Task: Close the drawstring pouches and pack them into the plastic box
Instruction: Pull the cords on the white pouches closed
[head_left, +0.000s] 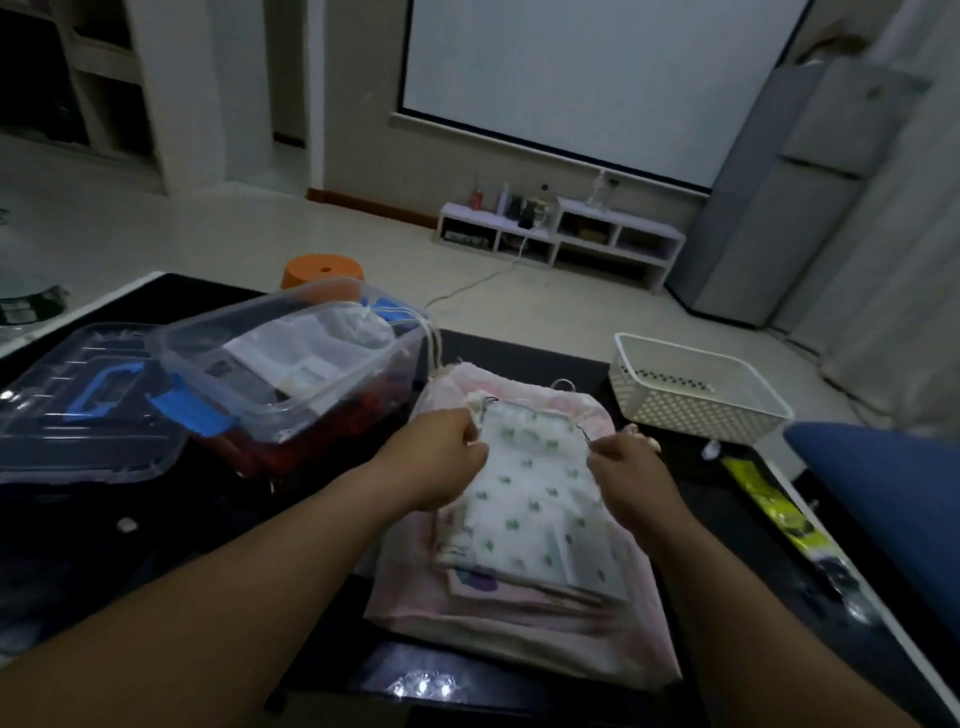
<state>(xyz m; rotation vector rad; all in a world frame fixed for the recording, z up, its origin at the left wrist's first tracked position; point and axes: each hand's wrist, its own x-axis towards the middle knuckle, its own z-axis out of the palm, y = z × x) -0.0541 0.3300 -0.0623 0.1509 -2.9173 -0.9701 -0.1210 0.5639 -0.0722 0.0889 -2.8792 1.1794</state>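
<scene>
— On the dark table (717, 499), atop the pile of pouches (467, 623), your left hand (441, 462) and right hand (628, 467) each pinch a cord end at the mouth of the green-print pouch (524, 499).
— Set to pull toward 9 and 3 o'clock, it seems, so you cinch it shut.
— Your plastic box (332, 395) sits open at 10 o'clock, pouches inside, its lid (78, 415) at 9.
— Near at hand, likely so you can drop this one straight in.
</scene>
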